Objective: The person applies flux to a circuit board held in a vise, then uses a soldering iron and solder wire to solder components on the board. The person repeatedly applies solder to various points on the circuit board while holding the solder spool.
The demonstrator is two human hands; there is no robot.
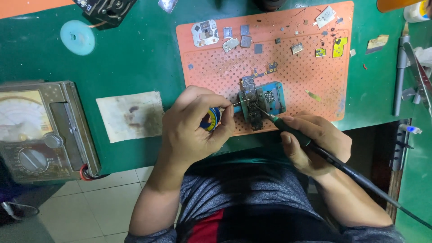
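A small circuit board [255, 107] is clamped in a blue holder [275, 96] on the orange perforated mat [216, 72]. My left hand [194, 123] grips a small blue and yellow spool [210, 119] and feeds a thin wire [240, 102] toward the board. My right hand [315, 144] holds a black soldering iron [333, 158] like a pen. Its tip touches the board close to the wire's end.
Loose chips and metal shields [245, 36] lie along the mat's far edge. An analog multimeter [40, 128] sits at the left, beside a stained white pad [130, 114]. A light blue disc [78, 37] lies at the back left. Metal tools [411, 72] stand at the right.
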